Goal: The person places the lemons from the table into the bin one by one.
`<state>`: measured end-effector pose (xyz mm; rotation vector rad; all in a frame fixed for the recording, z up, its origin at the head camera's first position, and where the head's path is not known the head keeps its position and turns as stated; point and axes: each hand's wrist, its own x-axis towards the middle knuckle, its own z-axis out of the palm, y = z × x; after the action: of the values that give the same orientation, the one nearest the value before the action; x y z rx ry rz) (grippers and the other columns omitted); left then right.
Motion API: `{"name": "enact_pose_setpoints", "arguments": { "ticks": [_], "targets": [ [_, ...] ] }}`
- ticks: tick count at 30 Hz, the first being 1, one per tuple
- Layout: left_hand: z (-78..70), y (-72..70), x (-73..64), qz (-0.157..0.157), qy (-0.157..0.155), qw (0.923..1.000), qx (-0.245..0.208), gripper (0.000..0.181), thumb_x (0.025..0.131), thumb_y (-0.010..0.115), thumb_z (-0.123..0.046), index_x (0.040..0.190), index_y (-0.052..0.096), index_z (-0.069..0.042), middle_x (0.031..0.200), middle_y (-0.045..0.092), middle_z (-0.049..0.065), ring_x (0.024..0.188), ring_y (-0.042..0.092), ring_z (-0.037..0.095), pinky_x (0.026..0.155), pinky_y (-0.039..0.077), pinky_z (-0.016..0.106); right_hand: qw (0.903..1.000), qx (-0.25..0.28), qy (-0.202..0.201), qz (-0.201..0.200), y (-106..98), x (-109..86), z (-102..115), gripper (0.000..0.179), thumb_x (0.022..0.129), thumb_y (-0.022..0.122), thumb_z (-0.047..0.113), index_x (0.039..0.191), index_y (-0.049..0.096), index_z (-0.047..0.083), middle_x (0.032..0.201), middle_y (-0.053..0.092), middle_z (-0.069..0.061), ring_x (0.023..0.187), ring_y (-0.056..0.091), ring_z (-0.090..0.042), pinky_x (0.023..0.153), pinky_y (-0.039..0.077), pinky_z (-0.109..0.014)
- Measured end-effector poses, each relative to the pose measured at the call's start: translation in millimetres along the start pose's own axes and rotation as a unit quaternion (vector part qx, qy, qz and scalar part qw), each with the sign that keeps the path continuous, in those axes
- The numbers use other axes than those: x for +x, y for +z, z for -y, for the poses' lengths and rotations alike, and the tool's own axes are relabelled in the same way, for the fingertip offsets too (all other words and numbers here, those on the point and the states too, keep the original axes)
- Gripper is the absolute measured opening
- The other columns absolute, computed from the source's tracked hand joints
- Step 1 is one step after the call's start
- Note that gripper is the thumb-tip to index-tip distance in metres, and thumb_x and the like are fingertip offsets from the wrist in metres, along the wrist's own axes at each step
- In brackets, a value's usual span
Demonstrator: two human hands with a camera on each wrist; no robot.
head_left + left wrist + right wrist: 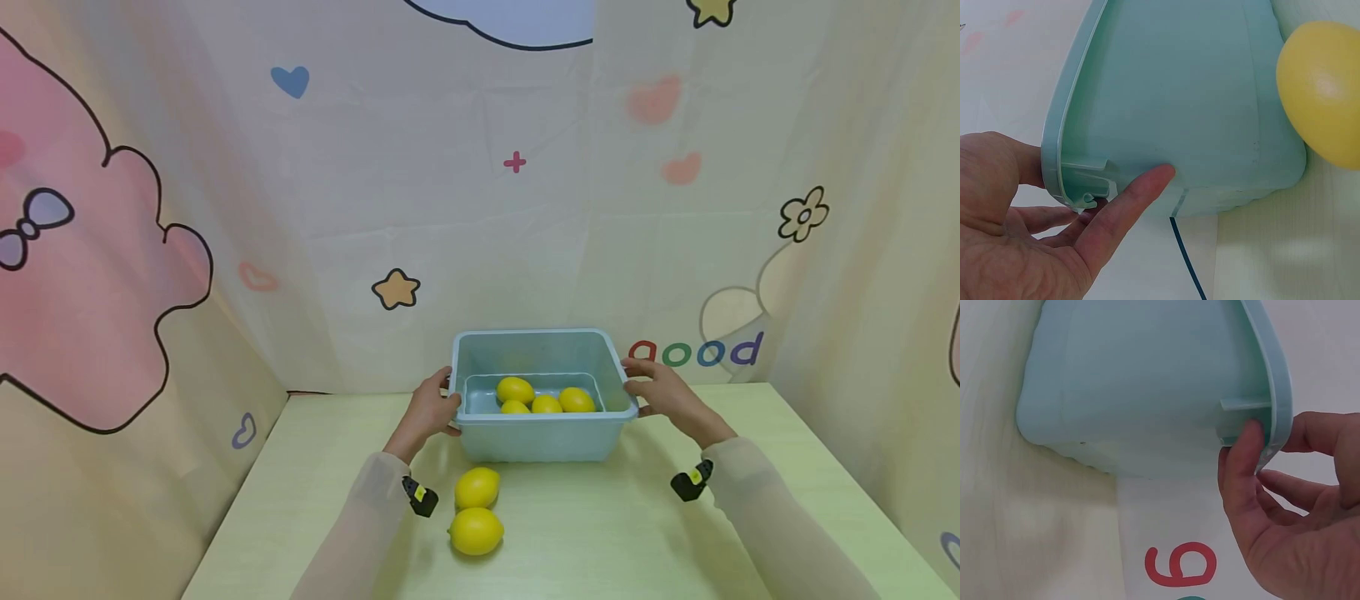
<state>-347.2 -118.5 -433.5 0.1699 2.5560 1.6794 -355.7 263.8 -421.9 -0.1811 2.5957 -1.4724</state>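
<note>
nearest the camera, a pale left sleeve (345, 542) and a pale right sleeve (787, 533) come in from the bottom, with small black boxes (422, 497) at the wrists. the left hand (429, 408) grips one end of a light blue tub (536, 439); in the left wrist view its fingers (1129, 206) are partly spread and straddle the rim, one lying against the outer wall, another on the other side of the edge. the right hand (667, 396) grips the opposite end, one finger tucked under the rim, another bent over it, the rest curled beside it. the tub is upright between the two hands, toward the far side of the table (247, 517); four lemons (515, 390) show inside. just in front of the tub, toward its left end, two loose lemons (476, 532) lie close together, one behind the other. behind everything hangs a pale curtain (450, 167) printed with hearts, stars and the word "good".
</note>
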Motion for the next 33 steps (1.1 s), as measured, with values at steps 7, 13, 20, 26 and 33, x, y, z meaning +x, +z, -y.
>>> {"name": "enact_pose_setpoints", "arguments": {
  "ticks": [7, 13, 20, 26, 33],
  "targets": [
    [0.0, 0.3, -0.3, 0.0, 0.003, 1.0, -0.002, 0.055, 0.096, 0.05, -0.009, 0.149, 0.038, -0.011, 0.133, 0.049, 0.022, 0.113, 0.059, 0.047, 0.058, 0.063, 0.04, 0.9999, -0.015, 0.002, 0.004, -2.2, -1.5, 5.4, 0.06, 0.098, 0.056, 0.013, 0.15, 0.031, -0.002, 0.146, 0.042, -0.029, 0.12, 0.056, -0.044, 0.083, 0.062, -0.042],
    [-0.9, 2.2, 2.6, 0.002, 0.0, 1.0, 0.004, 0.055, 0.096, 0.049, -0.008, 0.15, 0.037, -0.011, 0.134, 0.048, 0.023, 0.113, 0.059, 0.046, 0.058, 0.063, 0.04, 0.9994, -0.034, -0.008, -0.006, -2.3, -2.7, 6.7, 0.057, 0.097, 0.056, 0.011, 0.148, 0.034, -0.006, 0.146, 0.041, -0.031, 0.115, 0.059, -0.041, 0.082, 0.062, -0.041],
    [-4.9, 0.8, 6.4, 0.01, 0.0, 0.9999, 0.0, 0.055, 0.097, 0.049, -0.009, 0.151, 0.035, -0.011, 0.136, 0.046, 0.025, 0.115, 0.058, 0.048, 0.06, 0.063, 0.04, 0.9984, -0.052, -0.001, -0.023, -1.5, -2.2, 8.3, 0.056, 0.097, 0.055, 0.01, 0.147, 0.035, -0.005, 0.143, 0.043, -0.031, 0.112, 0.061, -0.041, 0.078, 0.063, -0.039],
    [0.9, -0.2, 3.6, 0.005, 0.003, 0.9998, 0.018, 0.054, 0.098, 0.052, -0.012, 0.149, 0.037, -0.008, 0.135, 0.049, 0.024, 0.112, 0.06, 0.044, 0.061, 0.063, 0.038, 0.9981, -0.058, 0.01, -0.019, 0.9, -0.8, 8.7, 0.057, 0.097, 0.057, 0.01, 0.147, 0.036, -0.006, 0.14, 0.045, -0.032, 0.109, 0.063, -0.039, 0.078, 0.063, -0.037],
    [4.8, -6.4, -1.8, -0.02, 0.013, 0.9978, 0.062, 0.064, 0.098, 0.056, -0.024, 0.153, 0.03, -0.006, 0.138, 0.051, 0.02, 0.114, 0.062, 0.034, 0.065, 0.063, 0.034, 0.9984, -0.053, 0.008, -0.018, 1.2, 1.4, 7.9, 0.058, 0.096, 0.058, 0.01, 0.148, 0.035, -0.006, 0.14, 0.045, -0.032, 0.111, 0.062, -0.041, 0.078, 0.063, -0.038]
  ]
}}
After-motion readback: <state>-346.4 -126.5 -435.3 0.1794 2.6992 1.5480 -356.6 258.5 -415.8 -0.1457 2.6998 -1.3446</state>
